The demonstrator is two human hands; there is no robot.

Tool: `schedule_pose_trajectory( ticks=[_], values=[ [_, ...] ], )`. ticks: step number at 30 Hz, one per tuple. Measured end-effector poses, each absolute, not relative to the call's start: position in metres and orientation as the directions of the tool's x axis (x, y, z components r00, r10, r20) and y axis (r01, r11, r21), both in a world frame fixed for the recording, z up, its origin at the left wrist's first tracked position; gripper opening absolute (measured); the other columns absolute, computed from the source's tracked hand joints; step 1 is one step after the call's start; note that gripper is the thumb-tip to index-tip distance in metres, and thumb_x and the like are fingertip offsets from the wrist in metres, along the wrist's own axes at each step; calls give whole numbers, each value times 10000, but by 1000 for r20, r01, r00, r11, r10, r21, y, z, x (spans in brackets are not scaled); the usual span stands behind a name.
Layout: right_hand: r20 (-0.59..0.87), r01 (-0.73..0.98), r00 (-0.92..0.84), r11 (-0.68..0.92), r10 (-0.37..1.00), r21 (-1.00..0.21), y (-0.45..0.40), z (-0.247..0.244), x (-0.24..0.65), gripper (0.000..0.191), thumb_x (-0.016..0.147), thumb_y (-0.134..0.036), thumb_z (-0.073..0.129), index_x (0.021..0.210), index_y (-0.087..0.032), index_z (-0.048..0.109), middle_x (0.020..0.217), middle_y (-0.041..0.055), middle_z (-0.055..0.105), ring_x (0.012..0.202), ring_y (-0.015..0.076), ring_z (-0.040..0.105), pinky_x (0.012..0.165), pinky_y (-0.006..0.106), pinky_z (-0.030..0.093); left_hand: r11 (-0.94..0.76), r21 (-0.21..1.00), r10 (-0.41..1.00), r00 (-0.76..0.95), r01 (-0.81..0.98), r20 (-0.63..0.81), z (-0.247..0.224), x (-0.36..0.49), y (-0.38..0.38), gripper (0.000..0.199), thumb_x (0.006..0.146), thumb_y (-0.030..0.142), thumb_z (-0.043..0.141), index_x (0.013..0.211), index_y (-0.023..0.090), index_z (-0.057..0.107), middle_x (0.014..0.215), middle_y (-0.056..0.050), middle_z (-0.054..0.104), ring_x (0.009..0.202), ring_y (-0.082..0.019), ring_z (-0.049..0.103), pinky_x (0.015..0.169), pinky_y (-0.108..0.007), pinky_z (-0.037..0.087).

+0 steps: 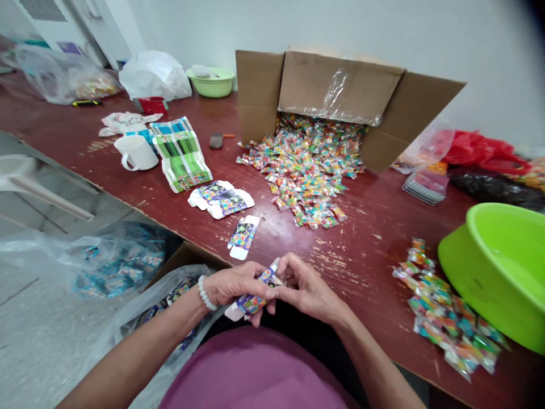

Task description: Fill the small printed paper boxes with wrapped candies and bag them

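Observation:
My left hand point(243, 285), with a beaded bracelet at the wrist, is wrapped round a small purple printed candy box point(256, 298). A white flap shows at the box's lower end. The fingers of my right hand point(303, 285) pinch the upper end of the same box; whether they also hold a sweet is hidden. On the table just beyond lies a flattened purple box point(244, 234), with more folded-flat boxes point(222, 199) behind it. Small wrapped candies point(313, 170) spill toward me from a cardboard carton point(336, 85) lying open on its side.
A green basin point(464, 255) stands at the right beside loose wrapped candies point(447, 318). To the left are a white mug point(136, 152) and green printed card sheets point(183, 159). Below the table edge, a plastic bag point(145, 295) holds purple boxes.

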State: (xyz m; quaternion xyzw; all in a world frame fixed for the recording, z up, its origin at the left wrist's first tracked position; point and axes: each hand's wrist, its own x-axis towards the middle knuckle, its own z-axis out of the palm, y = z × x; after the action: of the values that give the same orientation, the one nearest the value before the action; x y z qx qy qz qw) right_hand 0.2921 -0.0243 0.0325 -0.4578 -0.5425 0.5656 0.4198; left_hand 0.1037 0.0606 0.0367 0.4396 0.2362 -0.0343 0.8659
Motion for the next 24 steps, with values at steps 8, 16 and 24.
schedule_pose_trajectory(
  ticks=[8, 16, 24],
  values=[
    [1, 74, 113, -7, 994, -997, -15, 24, 287, 257, 855, -407, 678, 1024, -214, 685, 932, 26, 678, 558, 96, 533, 546, 240, 444, 478, 878, 522, 790, 43, -322, 37, 115, 54, 320, 711, 351, 809, 891, 109, 702, 813, -74, 701, 607, -156, 676, 601, -256, 527],
    [-31, -39, 267, -22, 963, -999, -10, 21, 287, 270, 878, -438, 644, 909, -180, 717, 794, 21, 705, 699, 162, 617, 683, 270, 500, 329, 943, 731, 621, 38, -281, 27, 127, 41, 298, 780, 388, 764, 919, 132, 701, 813, -17, 671, 692, -117, 604, 675, -230, 494],
    [-131, -222, 272, -71, 953, -972, -17, 20, 272, 270, 865, -440, 658, 925, -184, 723, 723, -1, 689, 573, 137, 576, 567, 253, 492, 428, 901, 753, 576, -63, -317, 20, 133, 27, 343, 811, 405, 734, 992, 125, 652, 879, -54, 691, 722, -145, 653, 703, -273, 546]
  ],
)
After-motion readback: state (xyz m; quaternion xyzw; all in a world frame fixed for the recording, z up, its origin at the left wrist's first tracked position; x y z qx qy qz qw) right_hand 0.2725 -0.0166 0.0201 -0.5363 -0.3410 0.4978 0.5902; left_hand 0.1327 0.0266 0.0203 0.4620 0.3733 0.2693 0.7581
